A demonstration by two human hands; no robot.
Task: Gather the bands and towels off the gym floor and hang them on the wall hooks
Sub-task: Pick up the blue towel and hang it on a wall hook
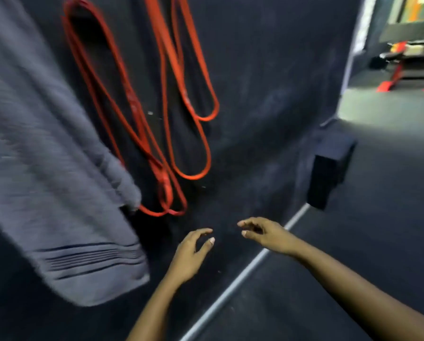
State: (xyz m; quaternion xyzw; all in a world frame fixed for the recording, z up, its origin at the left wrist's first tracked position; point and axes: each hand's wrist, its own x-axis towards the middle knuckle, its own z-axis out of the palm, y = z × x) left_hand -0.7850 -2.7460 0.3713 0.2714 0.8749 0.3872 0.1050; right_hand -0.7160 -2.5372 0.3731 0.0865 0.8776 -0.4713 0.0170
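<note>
A grey towel (46, 168) with dark stripes near its lower hem hangs against the dark wall at the left. Beside it hang red bands: one long looped band (102, 99) and another (189, 99) to its right. The hooks that hold them are out of view above. Below the bands, my left hand (191, 254) is empty with its fingers curled apart. My right hand (262, 233) is just to its right, also empty with fingers spread. Both hands are clear of the bands and the towel.
A dark box (329, 168) stands on the floor against the wall at the right. A pale line (243, 274) marks where the wall meets the dark floor. Red-legged gym equipment (407, 62) stands far back at the upper right.
</note>
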